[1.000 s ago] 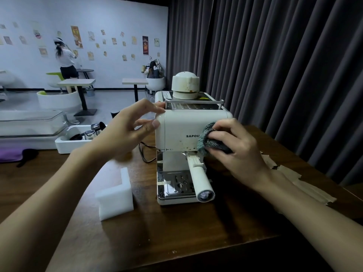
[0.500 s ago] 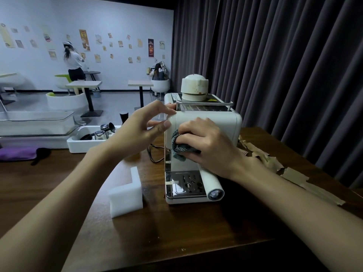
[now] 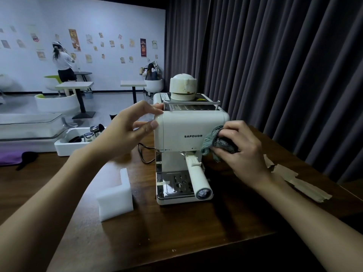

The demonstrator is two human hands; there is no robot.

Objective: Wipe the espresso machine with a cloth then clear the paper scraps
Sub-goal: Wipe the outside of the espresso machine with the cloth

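the cream espresso machine (image 3: 182,132) stands on the dark wooden table (image 3: 176,236), its front toward you; your right hand (image 3: 243,152) curls its fingers round a bunched grey-green cloth (image 3: 213,143), pressing it to the machine's right front edge; your left hand (image 3: 125,134) is spread loose and holds nothing, thumb tip and fingertips touching the upper left corner; brown paper scraps (image 3: 296,180) lie on the table beyond your right wrist; a white foam block (image 3: 115,195) sits left of the base

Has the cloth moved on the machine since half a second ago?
Yes. The cloth slid rightward across the espresso machine front, past the SAPOUDR label to its right edge.
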